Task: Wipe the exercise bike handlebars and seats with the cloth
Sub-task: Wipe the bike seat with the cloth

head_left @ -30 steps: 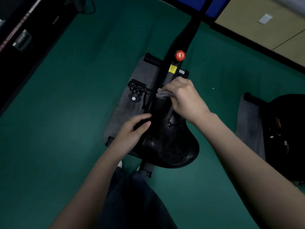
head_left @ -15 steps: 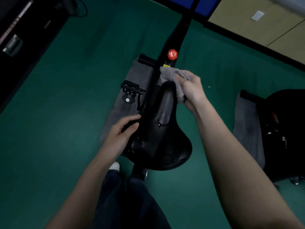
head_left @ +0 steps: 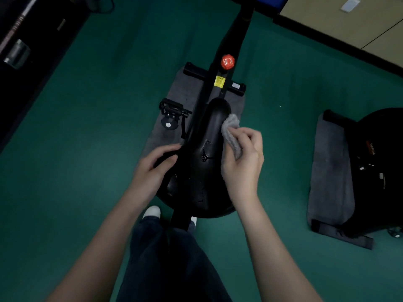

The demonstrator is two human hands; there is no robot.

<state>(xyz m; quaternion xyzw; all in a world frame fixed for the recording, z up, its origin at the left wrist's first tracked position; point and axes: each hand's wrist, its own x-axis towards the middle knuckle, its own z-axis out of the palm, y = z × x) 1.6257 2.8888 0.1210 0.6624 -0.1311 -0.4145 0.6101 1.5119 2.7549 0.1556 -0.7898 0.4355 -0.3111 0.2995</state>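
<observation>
The right hand [head_left: 244, 164] pinches the grey cloth [head_left: 231, 132], fingers curled round a bunched fold and thumb pressed on top, holding it against the right flank of the black seat [head_left: 202, 173] just behind its nose. Across the seat from that grip, the left hand [head_left: 152, 171] rests on the left flank, fingers nearly straight and lying together (thumb set a little apart). The seat's long axis runs from its wide rear, nearer the person than both hands, to the narrow nose beyond the cloth, pointing toward the red knob [head_left: 227, 61].
</observation>
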